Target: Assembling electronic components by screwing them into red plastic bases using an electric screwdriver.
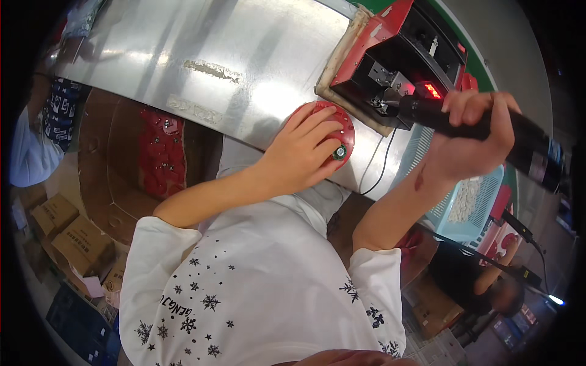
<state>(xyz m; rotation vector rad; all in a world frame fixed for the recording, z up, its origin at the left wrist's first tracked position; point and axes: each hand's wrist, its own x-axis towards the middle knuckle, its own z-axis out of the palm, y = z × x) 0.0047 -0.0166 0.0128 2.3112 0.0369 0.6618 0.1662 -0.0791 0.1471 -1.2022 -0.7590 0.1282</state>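
My left hand (299, 149) lies over a round red plastic housing (348, 128) near the front edge of the metal bench, fingers curved across it and holding it down. A small green round piece (340, 152) shows on the housing beside my fingertips; much of the housing is hidden under the hand. Wrapped around a black electric screwdriver (430, 114) is my right hand (476, 131). The screwdriver lies nearly level, its tip at the front of a red and black screw feeder (421, 46) with a lit red display (432, 91).
The metal bench (262, 91) runs to the upper left. A light-blue basket (493, 198) of small white parts stands at right. A cardboard box (110, 165) holds red pieces at left. A black cable (373, 168) hangs by the bench. Other people sit at both sides.
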